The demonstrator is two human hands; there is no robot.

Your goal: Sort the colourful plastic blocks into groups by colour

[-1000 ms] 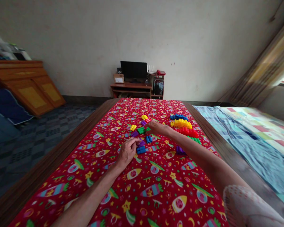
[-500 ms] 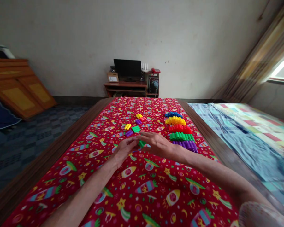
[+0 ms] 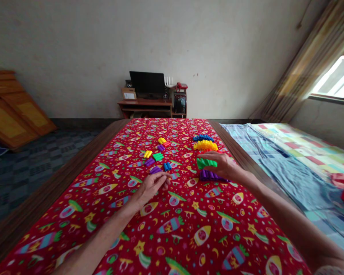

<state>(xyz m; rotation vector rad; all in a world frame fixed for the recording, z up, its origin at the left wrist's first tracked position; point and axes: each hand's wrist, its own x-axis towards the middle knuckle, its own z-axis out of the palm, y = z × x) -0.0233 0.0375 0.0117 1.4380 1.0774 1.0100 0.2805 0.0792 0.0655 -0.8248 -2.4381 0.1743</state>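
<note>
My right hand (image 3: 225, 164) is at the right-hand rows, its fingers closed over the row of green ribbed plastic toy blocks (image 3: 206, 163). Just below that row lies a purple row (image 3: 210, 175), and beyond it are a yellow row (image 3: 205, 145) and a blue row (image 3: 203, 138); a red row is mostly hidden by the hand. My left hand (image 3: 154, 186) rests low over the cloth, fingers loosely bent and no block visible in them. Close to its fingertips lie a purple block (image 3: 155, 170) and a blue block (image 3: 167, 166).
Further up the red patterned cloth (image 3: 183, 236) lie loose blocks: a green one (image 3: 158, 157), yellow ones (image 3: 148, 154), purple ones and a red one (image 3: 166, 144). A bed (image 3: 269, 164) adjoins the table's right side. A desk with a monitor (image 3: 147, 84) stands by the wall.
My hands have separated. The right hand has moved right to the green row; the green block between the hands is gone from there. A blue and a purple block are now uncovered.
</note>
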